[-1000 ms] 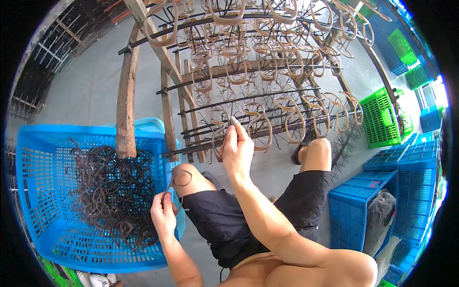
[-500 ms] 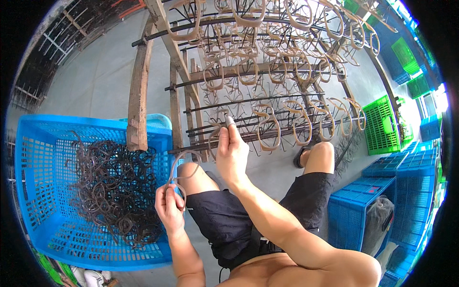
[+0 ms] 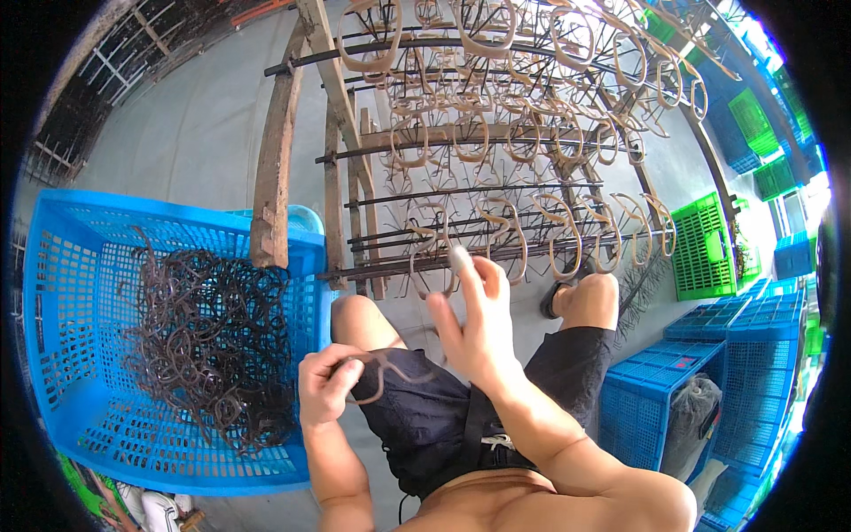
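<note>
My left hand (image 3: 326, 386) pinches a thin brown eyeglass frame (image 3: 379, 383) between thumb and fingers, above my left thigh. The frame's far side blurs against my dark shorts. My right hand (image 3: 481, 332) holds nothing; its fingers are apart, and a grey cover sits on one fingertip. Just beyond that fingertip, a similar eyeglass frame (image 3: 418, 282) hangs at the left end of the lowest row on the rack. To my left, a blue mesh crate (image 3: 80, 355) contains a tangled heap of dark brown frames (image 3: 213, 341).
Rows of tan frames hang from dark rods (image 3: 461, 144) on a wooden rack. Its post (image 3: 270, 186) overhangs the crate's right rim. At right stand a green crate (image 3: 700, 248) and blue crates (image 3: 634, 408), one with a clear plastic bag (image 3: 691, 417).
My right hand has drawn back from the rack and moved right, its fingers spreading. My left hand has turned the held eyeglass frame from upright to lying rightward over my thigh.
</note>
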Demonstrator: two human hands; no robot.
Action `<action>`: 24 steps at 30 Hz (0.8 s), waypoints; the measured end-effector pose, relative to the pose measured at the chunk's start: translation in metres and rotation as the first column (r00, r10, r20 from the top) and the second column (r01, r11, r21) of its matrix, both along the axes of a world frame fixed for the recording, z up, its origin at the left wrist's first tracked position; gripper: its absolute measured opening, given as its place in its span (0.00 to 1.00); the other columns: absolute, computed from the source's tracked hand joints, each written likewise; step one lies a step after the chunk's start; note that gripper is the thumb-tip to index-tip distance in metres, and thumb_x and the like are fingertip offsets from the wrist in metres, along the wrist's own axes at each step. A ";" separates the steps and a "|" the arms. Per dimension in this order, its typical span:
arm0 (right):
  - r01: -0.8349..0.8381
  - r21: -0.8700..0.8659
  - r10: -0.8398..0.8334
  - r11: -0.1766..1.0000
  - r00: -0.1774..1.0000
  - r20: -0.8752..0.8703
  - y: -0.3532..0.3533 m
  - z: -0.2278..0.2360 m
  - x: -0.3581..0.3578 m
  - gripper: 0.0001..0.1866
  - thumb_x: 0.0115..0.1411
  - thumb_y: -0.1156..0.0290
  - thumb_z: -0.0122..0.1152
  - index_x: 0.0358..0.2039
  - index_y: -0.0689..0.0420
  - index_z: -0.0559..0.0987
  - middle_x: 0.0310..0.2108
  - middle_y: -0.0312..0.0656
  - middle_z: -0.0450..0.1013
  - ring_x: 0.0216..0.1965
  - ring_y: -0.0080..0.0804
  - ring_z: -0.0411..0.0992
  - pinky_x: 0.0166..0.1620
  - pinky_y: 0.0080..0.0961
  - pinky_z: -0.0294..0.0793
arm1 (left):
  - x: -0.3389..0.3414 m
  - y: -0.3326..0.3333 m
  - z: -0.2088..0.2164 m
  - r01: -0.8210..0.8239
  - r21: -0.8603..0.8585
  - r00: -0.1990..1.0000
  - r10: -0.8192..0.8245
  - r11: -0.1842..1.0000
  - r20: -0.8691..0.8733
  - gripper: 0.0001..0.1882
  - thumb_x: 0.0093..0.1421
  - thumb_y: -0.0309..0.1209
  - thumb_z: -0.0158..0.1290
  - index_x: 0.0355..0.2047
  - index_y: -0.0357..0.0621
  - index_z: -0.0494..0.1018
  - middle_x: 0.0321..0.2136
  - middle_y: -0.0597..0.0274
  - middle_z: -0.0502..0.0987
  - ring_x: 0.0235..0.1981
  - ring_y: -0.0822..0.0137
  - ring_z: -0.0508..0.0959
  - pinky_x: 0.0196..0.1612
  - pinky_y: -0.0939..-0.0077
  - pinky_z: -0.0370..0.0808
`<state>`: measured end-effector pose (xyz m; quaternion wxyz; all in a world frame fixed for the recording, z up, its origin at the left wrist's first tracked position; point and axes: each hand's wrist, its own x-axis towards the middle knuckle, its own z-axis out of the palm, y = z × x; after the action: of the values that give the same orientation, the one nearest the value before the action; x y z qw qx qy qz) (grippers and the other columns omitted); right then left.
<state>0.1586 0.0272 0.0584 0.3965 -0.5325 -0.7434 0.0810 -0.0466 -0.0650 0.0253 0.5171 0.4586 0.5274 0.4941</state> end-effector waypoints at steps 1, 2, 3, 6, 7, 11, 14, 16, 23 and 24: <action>-0.216 -0.043 0.213 0.975 0.975 -0.067 -0.003 0.004 0.008 0.24 0.56 0.69 0.57 0.52 0.63 0.66 0.33 0.47 0.69 0.31 0.38 0.70 0.36 0.27 0.71 | 0.007 0.008 0.014 0.074 -0.002 0.997 -0.074 0.997 -0.018 0.07 0.54 0.25 0.51 0.29 0.32 0.75 0.22 0.63 0.78 0.23 0.79 0.73 0.26 0.86 0.68; -0.422 -0.071 0.410 0.904 0.901 -0.141 -0.006 0.007 0.018 0.24 0.55 0.68 0.58 0.52 0.62 0.67 0.34 0.47 0.68 0.31 0.40 0.70 0.37 0.28 0.71 | 0.014 0.014 0.018 0.111 0.032 0.994 -0.112 0.993 0.009 0.07 0.54 0.26 0.53 0.29 0.32 0.75 0.23 0.61 0.78 0.24 0.76 0.75 0.28 0.83 0.70; -0.606 -0.081 0.579 0.791 0.785 -0.223 -0.010 0.009 0.030 0.24 0.55 0.68 0.59 0.51 0.62 0.67 0.36 0.47 0.68 0.32 0.42 0.69 0.37 0.28 0.71 | 0.018 0.022 0.019 0.167 0.086 0.986 -0.164 0.982 -0.042 0.09 0.55 0.29 0.52 0.29 0.33 0.75 0.22 0.62 0.77 0.23 0.76 0.74 0.27 0.83 0.69; -0.714 -0.548 0.453 0.436 0.700 -0.552 -0.021 0.014 0.067 0.17 0.56 0.69 0.58 0.46 0.57 0.73 0.29 0.45 0.73 0.27 0.39 0.72 0.36 0.27 0.72 | 0.032 0.045 0.002 0.173 0.192 0.959 -0.210 0.966 0.191 0.20 0.56 0.44 0.51 0.33 0.35 0.73 0.25 0.61 0.73 0.23 0.74 0.70 0.25 0.82 0.65; -0.687 -0.520 0.394 0.507 0.721 -0.570 -0.022 0.013 0.078 0.14 0.57 0.71 0.57 0.44 0.57 0.75 0.25 0.44 0.74 0.25 0.31 0.73 0.33 0.25 0.72 | 0.044 0.062 0.003 0.072 0.262 0.975 -0.123 0.962 0.186 0.21 0.60 0.45 0.47 0.40 0.38 0.69 0.31 0.60 0.71 0.29 0.73 0.70 0.33 0.80 0.66; -0.682 -0.500 -0.160 0.534 0.500 -0.851 -0.024 -0.006 0.153 0.10 0.59 0.73 0.52 0.40 0.63 0.74 0.21 0.38 0.71 0.20 0.20 0.68 0.24 0.16 0.66 | 0.074 0.132 -0.023 -0.223 -0.063 0.956 0.230 0.973 0.180 0.25 0.65 0.44 0.39 0.57 0.42 0.57 0.43 0.55 0.74 0.41 0.72 0.70 0.36 0.81 0.64; -0.535 -0.424 -0.166 0.731 0.464 -0.870 -0.020 -0.006 0.198 0.11 0.61 0.72 0.48 0.39 0.65 0.72 0.22 0.38 0.70 0.17 0.20 0.65 0.22 0.16 0.65 | 0.071 0.135 -0.034 -0.162 -0.118 0.949 0.188 0.980 0.255 0.28 0.64 0.47 0.38 0.57 0.41 0.56 0.41 0.55 0.75 0.39 0.73 0.70 0.39 0.80 0.65; -0.356 -0.206 0.077 0.911 0.640 -0.765 -0.015 -0.028 0.226 0.10 0.60 0.72 0.47 0.37 0.66 0.72 0.22 0.38 0.70 0.16 0.19 0.63 0.18 0.13 0.59 | 0.064 0.114 -0.046 -0.145 -0.120 0.950 0.172 0.982 0.262 0.28 0.64 0.48 0.38 0.57 0.40 0.57 0.39 0.56 0.76 0.37 0.73 0.71 0.38 0.80 0.66; -0.251 -0.299 -0.194 0.921 0.371 -0.908 -0.017 -0.026 0.224 0.13 0.61 0.74 0.38 0.42 0.68 0.68 0.12 0.32 0.56 0.08 0.15 0.48 0.11 0.13 0.44 | 0.028 0.033 -0.057 -0.452 -0.089 0.890 0.441 0.888 -0.113 0.13 0.63 0.38 0.44 0.37 0.41 0.70 0.29 0.60 0.77 0.24 0.77 0.72 0.24 0.84 0.68; -0.339 -0.245 -0.139 0.908 0.308 -0.941 -0.018 -0.024 0.218 0.13 0.61 0.74 0.39 0.42 0.68 0.68 0.13 0.32 0.58 0.08 0.15 0.48 0.11 0.13 0.44 | 0.006 0.029 -0.052 -0.542 -0.092 0.832 0.519 0.835 -0.194 0.12 0.63 0.37 0.45 0.34 0.41 0.71 0.29 0.61 0.77 0.24 0.78 0.72 0.24 0.84 0.68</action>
<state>0.3761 0.0092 0.0343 0.6309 -0.4029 -0.3672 0.5521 -0.0406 -0.0357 -0.0270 0.3465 0.2938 0.7081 0.5406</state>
